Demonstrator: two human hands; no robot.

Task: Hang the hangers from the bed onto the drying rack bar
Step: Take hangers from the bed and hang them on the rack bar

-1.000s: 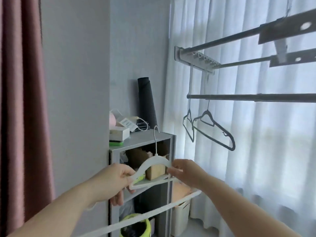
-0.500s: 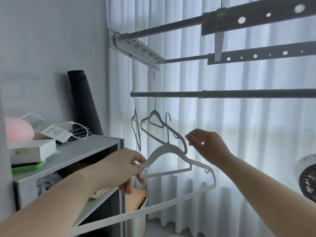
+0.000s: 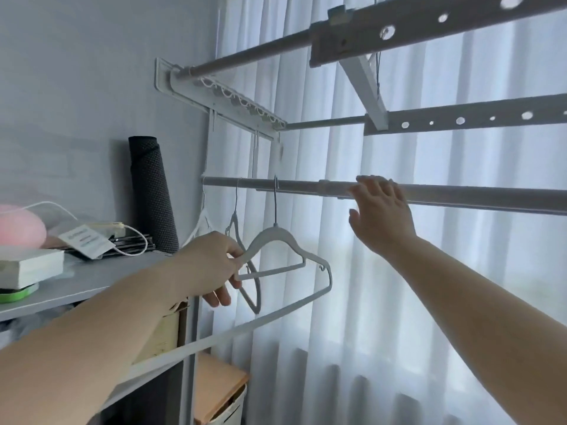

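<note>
A white hanger point(image 3: 277, 240) has its hook over the lower drying rack bar point(image 3: 460, 196). My left hand point(image 3: 208, 265) pinches the hanger's left shoulder. Its long lower edge runs down left past my forearm. My right hand point(image 3: 382, 214) is raised with straight fingers, and its fingertips touch the bar to the right of the hook. Two more hangers hang on the bar further left: a grey one point(image 3: 234, 222) behind the white one and a pale one point(image 3: 202, 220) nearest the wall.
A grey shelf unit point(image 3: 92, 277) stands at the left with a rolled dark mat point(image 3: 152, 194), boxes, a pink object and a cable. Upper rack bars point(image 3: 429, 35) with holes cross overhead. White curtains point(image 3: 399, 302) fill the background.
The white hanger rose from chest height and its hook now sits over the bar. My right hand left the hanger and went up to the bar. The view moved closer to the rack.
</note>
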